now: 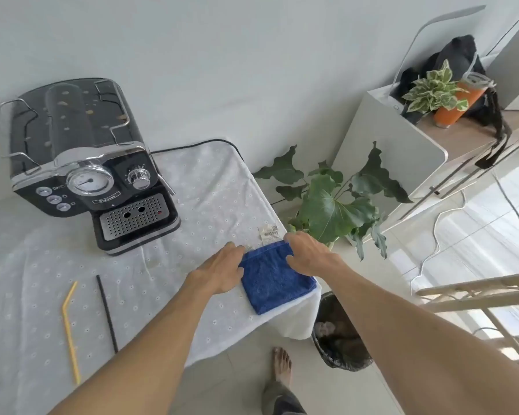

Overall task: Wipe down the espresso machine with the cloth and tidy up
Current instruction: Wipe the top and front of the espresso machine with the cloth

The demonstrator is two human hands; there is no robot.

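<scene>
A black and chrome espresso machine [84,172] stands at the back left of the table, which is covered by a white eyelet cloth [192,190]. A folded blue cloth [274,284] lies flat near the table's right front corner, its white label [269,233] sticking out at the far end. My left hand [222,269] rests on the cloth's left edge, fingers spread. My right hand [307,254] presses its far right corner, fingers bent down onto the fabric. Neither hand lifts the cloth.
A yellow bent straw [69,327] and a black straw [107,314] lie on the table at the front left. A lined waste bin [339,333] and a leafy plant [333,202] stand beside the table's right edge. A power cord [198,143] runs behind the machine.
</scene>
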